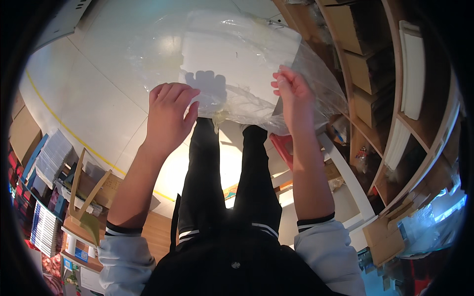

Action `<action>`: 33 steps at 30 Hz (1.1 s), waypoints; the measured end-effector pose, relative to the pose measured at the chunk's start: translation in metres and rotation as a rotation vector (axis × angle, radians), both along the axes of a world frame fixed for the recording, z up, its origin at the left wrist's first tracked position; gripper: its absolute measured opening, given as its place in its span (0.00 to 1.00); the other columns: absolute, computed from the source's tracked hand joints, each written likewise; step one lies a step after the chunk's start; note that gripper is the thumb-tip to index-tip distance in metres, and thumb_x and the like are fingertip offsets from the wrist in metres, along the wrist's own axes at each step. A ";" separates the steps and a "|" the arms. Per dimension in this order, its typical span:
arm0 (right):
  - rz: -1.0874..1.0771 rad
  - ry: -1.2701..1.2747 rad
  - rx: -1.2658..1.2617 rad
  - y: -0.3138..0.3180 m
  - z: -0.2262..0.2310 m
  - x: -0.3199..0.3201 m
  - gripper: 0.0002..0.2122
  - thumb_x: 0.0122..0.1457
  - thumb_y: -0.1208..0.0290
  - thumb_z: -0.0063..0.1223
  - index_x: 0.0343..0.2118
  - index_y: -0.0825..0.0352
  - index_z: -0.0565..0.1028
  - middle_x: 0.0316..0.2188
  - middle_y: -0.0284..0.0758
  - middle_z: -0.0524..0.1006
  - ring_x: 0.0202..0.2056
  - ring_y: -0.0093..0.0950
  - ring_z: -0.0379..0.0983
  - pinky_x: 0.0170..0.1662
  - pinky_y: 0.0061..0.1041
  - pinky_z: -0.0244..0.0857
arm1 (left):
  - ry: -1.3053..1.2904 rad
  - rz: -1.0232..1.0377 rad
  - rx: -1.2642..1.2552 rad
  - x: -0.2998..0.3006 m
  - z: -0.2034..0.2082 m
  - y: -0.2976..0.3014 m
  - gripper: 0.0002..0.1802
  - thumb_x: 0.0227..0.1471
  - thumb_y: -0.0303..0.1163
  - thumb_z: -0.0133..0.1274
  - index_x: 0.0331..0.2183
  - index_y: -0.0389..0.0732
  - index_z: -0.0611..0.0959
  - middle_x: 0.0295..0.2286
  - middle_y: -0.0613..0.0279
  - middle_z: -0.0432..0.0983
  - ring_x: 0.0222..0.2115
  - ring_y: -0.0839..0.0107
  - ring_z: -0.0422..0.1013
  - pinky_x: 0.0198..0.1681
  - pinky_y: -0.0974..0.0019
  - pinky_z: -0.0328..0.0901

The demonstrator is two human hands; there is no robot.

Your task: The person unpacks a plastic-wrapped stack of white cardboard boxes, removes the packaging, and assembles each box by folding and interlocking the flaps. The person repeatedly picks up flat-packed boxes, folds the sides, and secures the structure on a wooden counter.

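A flat white board or panel (237,54) lies ahead of my knees, with loose clear plastic film (163,54) over and around it. The film is crumpled along its near edge. My left hand (170,111) is above the near left part of the film, fingers bent and thumb apart, with nothing visible in it. A shadow of a hand falls on the board beside it. Over the board's right side is my right hand (295,96), its fingers loosely curled and the thumb close to them. Nothing shows between its fingertips; whether it touches the film is unclear.
Wooden shelving (385,98) with cardboard boxes (363,74) and white panels rises close on the right. A red curved part (281,150) and a white frame (348,177) are beside my right leg. At left, a yellow line (64,123) crosses the pale floor, near wooden furniture (81,197) and stacked goods.
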State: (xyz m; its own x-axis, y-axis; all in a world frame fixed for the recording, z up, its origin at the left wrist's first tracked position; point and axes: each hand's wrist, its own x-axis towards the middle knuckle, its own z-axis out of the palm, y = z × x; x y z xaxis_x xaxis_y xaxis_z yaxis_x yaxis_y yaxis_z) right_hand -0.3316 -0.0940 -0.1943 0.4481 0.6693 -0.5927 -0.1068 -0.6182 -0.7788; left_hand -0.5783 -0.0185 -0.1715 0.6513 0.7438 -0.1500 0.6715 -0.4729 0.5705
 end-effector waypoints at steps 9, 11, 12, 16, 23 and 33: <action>0.070 0.002 0.224 0.038 -0.041 -0.001 0.17 0.57 0.77 0.51 0.51 0.64 0.71 0.36 0.30 0.75 0.34 0.20 0.71 0.40 0.18 0.65 | -0.043 0.041 -0.078 0.014 -0.030 -0.027 0.12 0.40 0.20 0.56 0.32 0.41 0.79 0.32 0.61 0.74 0.37 0.62 0.70 0.45 0.60 0.58; 0.207 -0.158 0.249 0.036 -0.054 0.000 0.18 0.54 0.77 0.53 0.50 0.61 0.72 0.35 0.31 0.75 0.35 0.23 0.71 0.39 0.21 0.65 | -0.046 0.059 -0.079 0.015 -0.036 -0.031 0.12 0.40 0.19 0.56 0.32 0.41 0.79 0.32 0.61 0.74 0.37 0.62 0.70 0.44 0.60 0.58; 0.275 -0.240 0.261 0.036 -0.061 0.001 0.19 0.52 0.78 0.55 0.49 0.59 0.73 0.35 0.32 0.75 0.36 0.24 0.71 0.39 0.22 0.65 | -0.048 0.067 -0.079 0.015 -0.040 -0.031 0.12 0.40 0.19 0.56 0.32 0.41 0.79 0.32 0.61 0.74 0.37 0.62 0.70 0.44 0.60 0.58; 0.631 -0.719 0.357 0.042 -0.074 -0.005 0.15 0.52 0.78 0.56 0.45 0.61 0.76 0.33 0.32 0.73 0.38 0.24 0.69 0.40 0.21 0.64 | -0.068 0.091 -0.098 0.012 -0.056 -0.037 0.12 0.40 0.19 0.55 0.32 0.40 0.79 0.32 0.61 0.74 0.37 0.63 0.70 0.44 0.61 0.58; 0.737 -0.649 0.402 0.040 -0.078 -0.009 0.10 0.48 0.79 0.56 0.34 0.59 0.79 0.25 0.33 0.71 0.31 0.32 0.68 0.34 0.29 0.64 | -0.068 0.114 -0.158 0.009 -0.063 -0.043 0.11 0.41 0.19 0.55 0.32 0.40 0.79 0.31 0.61 0.74 0.37 0.62 0.70 0.43 0.61 0.58; 0.478 -0.414 0.197 0.027 -0.066 -0.022 0.07 0.48 0.78 0.58 0.32 0.65 0.76 0.25 0.32 0.75 0.28 0.27 0.71 0.32 0.26 0.66 | -0.095 0.135 -0.172 0.009 -0.060 -0.041 0.11 0.41 0.19 0.55 0.32 0.40 0.79 0.31 0.60 0.74 0.37 0.61 0.70 0.43 0.61 0.58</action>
